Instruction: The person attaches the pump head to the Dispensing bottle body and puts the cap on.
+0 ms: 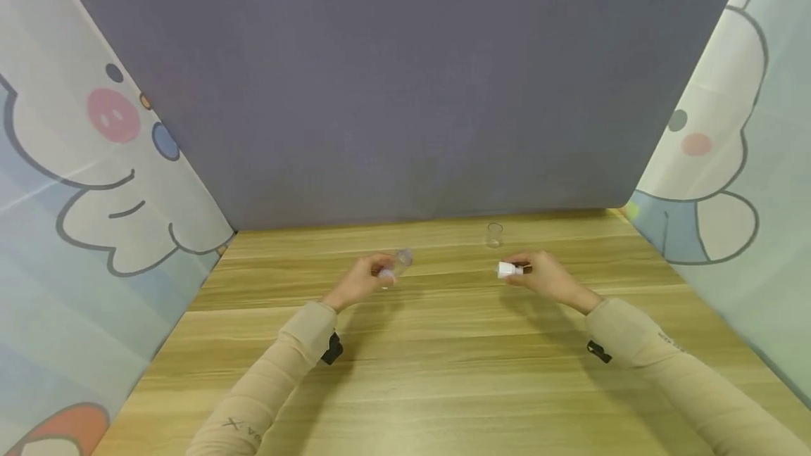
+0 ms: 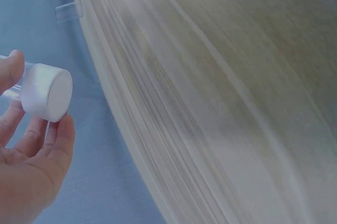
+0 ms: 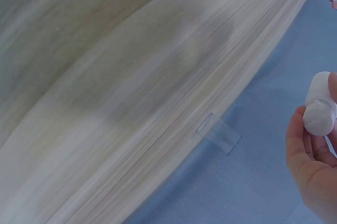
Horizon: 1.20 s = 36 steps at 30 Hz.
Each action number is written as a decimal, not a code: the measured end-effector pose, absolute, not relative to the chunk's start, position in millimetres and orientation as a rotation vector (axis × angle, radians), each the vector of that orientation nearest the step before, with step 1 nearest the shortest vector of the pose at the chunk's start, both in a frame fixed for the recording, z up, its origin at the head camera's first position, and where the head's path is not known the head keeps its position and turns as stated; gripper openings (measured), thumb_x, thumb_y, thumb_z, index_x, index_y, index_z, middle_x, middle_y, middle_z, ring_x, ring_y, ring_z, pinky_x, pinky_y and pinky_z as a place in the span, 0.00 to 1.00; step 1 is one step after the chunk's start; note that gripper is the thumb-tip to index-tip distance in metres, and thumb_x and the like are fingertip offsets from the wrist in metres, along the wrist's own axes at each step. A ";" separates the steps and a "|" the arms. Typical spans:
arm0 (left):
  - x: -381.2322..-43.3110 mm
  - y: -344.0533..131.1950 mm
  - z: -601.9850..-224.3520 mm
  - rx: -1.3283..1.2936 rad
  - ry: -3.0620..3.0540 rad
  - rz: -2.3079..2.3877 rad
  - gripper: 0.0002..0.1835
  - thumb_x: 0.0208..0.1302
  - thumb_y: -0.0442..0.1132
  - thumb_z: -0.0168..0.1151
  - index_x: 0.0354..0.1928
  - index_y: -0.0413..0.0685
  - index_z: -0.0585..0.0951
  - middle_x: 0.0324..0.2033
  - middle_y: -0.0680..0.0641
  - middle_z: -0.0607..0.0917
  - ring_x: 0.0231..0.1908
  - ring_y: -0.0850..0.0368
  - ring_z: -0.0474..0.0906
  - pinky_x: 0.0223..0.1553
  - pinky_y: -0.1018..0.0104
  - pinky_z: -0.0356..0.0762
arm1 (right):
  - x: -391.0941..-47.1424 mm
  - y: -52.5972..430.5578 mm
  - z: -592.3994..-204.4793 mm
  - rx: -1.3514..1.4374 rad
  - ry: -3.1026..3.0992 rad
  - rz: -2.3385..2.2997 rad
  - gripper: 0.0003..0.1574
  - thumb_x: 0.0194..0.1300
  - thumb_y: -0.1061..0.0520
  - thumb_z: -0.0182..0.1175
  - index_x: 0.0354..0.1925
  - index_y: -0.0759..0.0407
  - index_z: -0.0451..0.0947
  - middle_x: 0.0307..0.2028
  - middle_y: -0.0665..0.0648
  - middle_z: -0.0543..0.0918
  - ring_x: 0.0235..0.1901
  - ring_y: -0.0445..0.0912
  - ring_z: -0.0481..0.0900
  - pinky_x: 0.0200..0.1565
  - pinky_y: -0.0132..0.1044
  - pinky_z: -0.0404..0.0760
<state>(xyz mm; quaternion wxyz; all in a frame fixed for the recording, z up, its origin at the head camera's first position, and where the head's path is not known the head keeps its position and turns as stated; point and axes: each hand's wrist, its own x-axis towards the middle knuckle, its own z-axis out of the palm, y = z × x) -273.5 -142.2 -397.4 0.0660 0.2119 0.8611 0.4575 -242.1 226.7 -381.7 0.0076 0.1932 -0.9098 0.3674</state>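
Note:
My left hand [image 1: 367, 276] grips a clear cylindrical bottle [image 1: 403, 257] with a broad white cap [image 2: 48, 92]. The bottle is tilted, its clear end pointing away and its white cap towards me. Thumb and fingertips sit round it just at the cap in the left wrist view. In my right hand [image 1: 543, 276] is a small white bottle [image 3: 319, 93], pinched between thumb and fingers and lying sideways, its narrower rounded end [image 3: 319, 119] facing the right wrist camera. Part of it is hidden by the fingers. Beyond the right hand stands a clear open cup [image 1: 494, 236].
Both hands are over a wood-grain table [image 1: 431, 371]. A dark grey panel [image 1: 405, 90] rises along its far edge. Cartoon-printed curtains [image 1: 114, 181] flank the table on both sides. Black wrist devices [image 1: 332, 349] show below the sleeves.

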 end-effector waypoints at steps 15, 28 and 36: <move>-272.9 -125.7 -394.6 0.629 2.554 1.364 0.24 0.70 0.33 0.62 0.66 0.36 0.74 0.59 0.36 0.79 0.58 0.41 0.76 0.55 0.51 0.77 | -248.7 225.8 -382.3 0.597 -2.847 1.162 0.25 0.65 0.65 0.67 0.56 0.79 0.76 0.49 0.75 0.81 0.47 0.64 0.82 0.47 0.51 0.84; -274.5 -111.6 -392.3 0.670 2.525 1.344 0.23 0.69 0.32 0.62 0.65 0.35 0.75 0.59 0.35 0.78 0.61 0.39 0.73 0.60 0.49 0.74 | -246.7 218.0 -376.7 0.637 -2.822 1.181 0.24 0.64 0.67 0.67 0.55 0.80 0.76 0.48 0.74 0.81 0.45 0.61 0.82 0.48 0.50 0.84; -274.6 -109.3 -386.2 0.670 2.551 1.309 0.23 0.67 0.32 0.64 0.64 0.36 0.77 0.59 0.36 0.79 0.61 0.40 0.74 0.59 0.51 0.75 | -249.8 211.7 -374.9 0.662 -2.824 1.182 0.23 0.64 0.67 0.68 0.54 0.79 0.77 0.47 0.72 0.82 0.45 0.60 0.82 0.47 0.49 0.84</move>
